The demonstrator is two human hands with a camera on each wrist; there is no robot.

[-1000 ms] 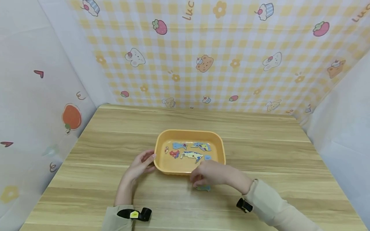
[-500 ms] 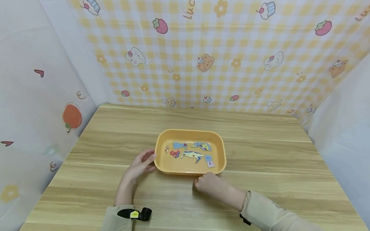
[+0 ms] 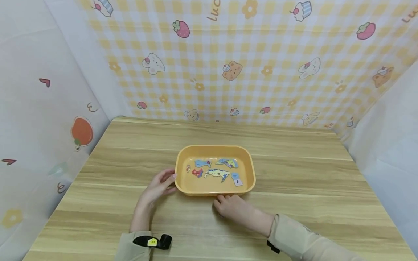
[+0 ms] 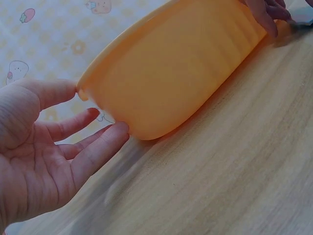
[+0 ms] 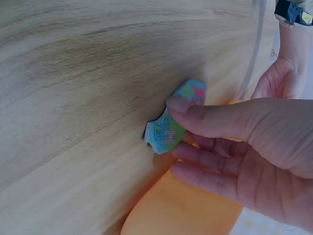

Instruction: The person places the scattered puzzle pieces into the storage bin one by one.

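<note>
A yellow-orange plastic tray (image 3: 213, 190) stands on the table with several flat puzzle pieces in it. Among them are a long pale yellow and blue piece (image 3: 216, 173), a red piece (image 3: 197, 173) and a pale lilac piece (image 3: 238, 182). My left hand (image 3: 159, 186) is at the tray's left end, its extended fingers touching the rim and side. Just in front of the tray, my right hand (image 3: 237, 210) pinches a blue-green puzzle piece (image 5: 164, 135) between thumb and fingers, low over the wood. That piece is hidden in the head view.
The wooden table (image 3: 294, 152) spreads on all sides of the tray. A yellow checked cloth (image 3: 202, 47) hangs along the back edge, with white cloths at left and right. Each sleeve carries a black wrist camera (image 3: 161, 242).
My right hand has drawn back from the tray's front rim and shifted slightly left. The lilac piece has come into view in the tray. My left hand stays put.
</note>
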